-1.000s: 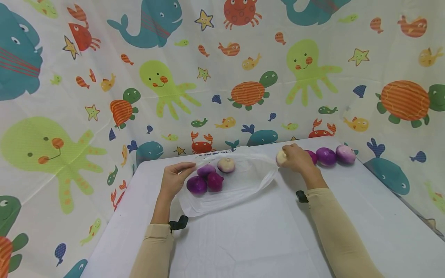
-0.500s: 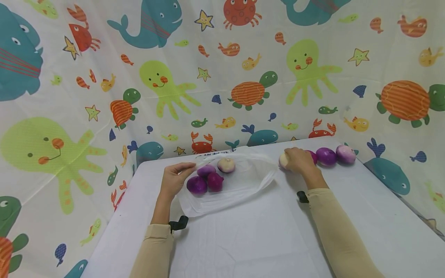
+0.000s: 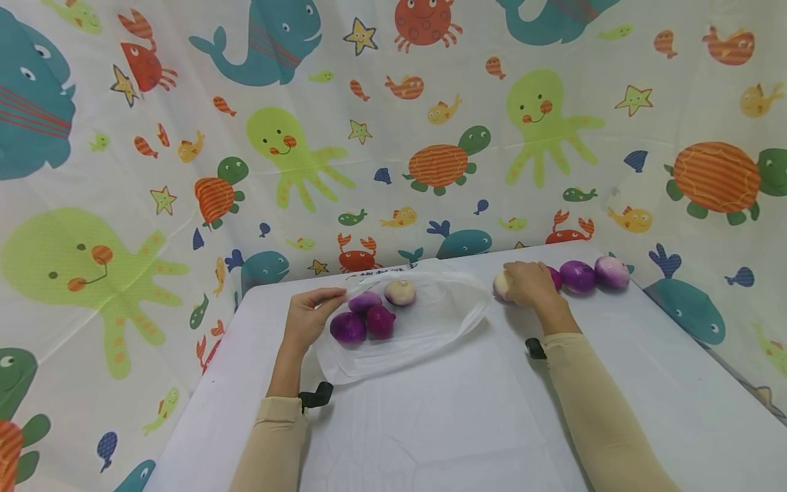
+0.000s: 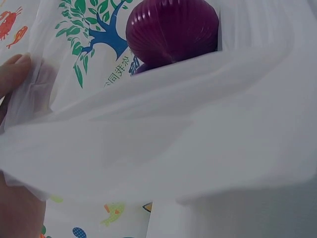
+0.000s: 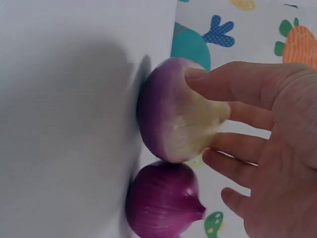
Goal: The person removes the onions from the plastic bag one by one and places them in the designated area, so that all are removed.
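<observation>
My left hand point(image 3: 305, 320) pinches the left edge of a white plastic bag point(image 3: 441, 316). Several onions lie at the bag's left part: a pale-topped onion point(image 3: 400, 292) at the back, a red onion point(image 3: 380, 322) and darker purple ones in front. In the left wrist view, a purple onion point(image 4: 172, 32) shows above the bag's edge. Beyond the bag's right end, my right hand point(image 3: 530, 283) holds a purple-and-white onion point(image 5: 173, 111), thumb on its pale upper part and fingers round the far side. That onion sits at the table surface, right beside a red onion point(image 5: 163, 201).
Right of my right hand, a purple onion point(image 3: 577, 277) and a pinkish onion point(image 3: 611, 273) continue the row along the back of the white table point(image 3: 430, 424). A curtain point(image 3: 381, 89) printed with sea animals hangs behind and at both sides.
Over the first half second my right hand shifted slightly right and nearer with the pale onion, closer to the row. Since then it has barely moved. My left hand keeps its place at the bag.
</observation>
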Demonstrator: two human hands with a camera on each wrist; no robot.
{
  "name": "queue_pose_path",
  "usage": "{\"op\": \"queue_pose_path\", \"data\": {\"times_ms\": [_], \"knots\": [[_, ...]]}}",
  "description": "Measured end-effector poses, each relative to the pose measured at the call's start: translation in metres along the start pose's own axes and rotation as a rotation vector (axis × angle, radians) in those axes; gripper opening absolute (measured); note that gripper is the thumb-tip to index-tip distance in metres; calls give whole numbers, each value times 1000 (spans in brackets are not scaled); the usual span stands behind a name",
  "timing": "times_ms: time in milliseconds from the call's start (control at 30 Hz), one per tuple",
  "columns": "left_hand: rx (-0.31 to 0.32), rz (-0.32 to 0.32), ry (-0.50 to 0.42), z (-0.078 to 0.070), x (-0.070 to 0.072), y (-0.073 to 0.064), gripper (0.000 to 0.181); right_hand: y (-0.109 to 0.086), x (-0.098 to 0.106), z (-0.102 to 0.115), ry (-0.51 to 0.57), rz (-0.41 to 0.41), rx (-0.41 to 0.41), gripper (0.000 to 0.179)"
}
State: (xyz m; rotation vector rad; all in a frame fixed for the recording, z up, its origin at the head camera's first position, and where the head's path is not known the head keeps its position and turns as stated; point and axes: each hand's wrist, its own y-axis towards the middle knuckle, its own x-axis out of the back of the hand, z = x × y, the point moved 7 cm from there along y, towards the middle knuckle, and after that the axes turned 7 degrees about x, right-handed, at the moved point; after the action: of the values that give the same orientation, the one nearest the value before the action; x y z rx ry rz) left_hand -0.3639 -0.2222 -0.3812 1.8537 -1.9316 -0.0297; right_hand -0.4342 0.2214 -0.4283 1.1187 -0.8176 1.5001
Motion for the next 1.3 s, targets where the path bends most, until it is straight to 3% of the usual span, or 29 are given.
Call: {"op": "queue_pose_path", "data": {"times_ms": [133, 367, 600, 733, 933, 1300], "knots": [[-7, -2, -1, -6, 0, -3, 20, 1, 11, 9, 33, -69, 15, 65], [-7, -4, -6, -6, -1, -2, 20, -1, 28, 31, 266, -184, 62, 66], [-27, -9, -9, -7, 0, -1, 18, -12, 46, 74, 337, -333, 249, 59], [-29, -13, -6, -6, 0, -1, 17, -19, 51, 103, 377, -407, 417, 49], [-27, -15, -6, -4, 0, 0, 17, -25, 42, 138, 529, -364, 624, 38], [-9, -11, -8, -3, 0, -1, 18, -28, 25, 166, 588, -298, 767, 49]]}}
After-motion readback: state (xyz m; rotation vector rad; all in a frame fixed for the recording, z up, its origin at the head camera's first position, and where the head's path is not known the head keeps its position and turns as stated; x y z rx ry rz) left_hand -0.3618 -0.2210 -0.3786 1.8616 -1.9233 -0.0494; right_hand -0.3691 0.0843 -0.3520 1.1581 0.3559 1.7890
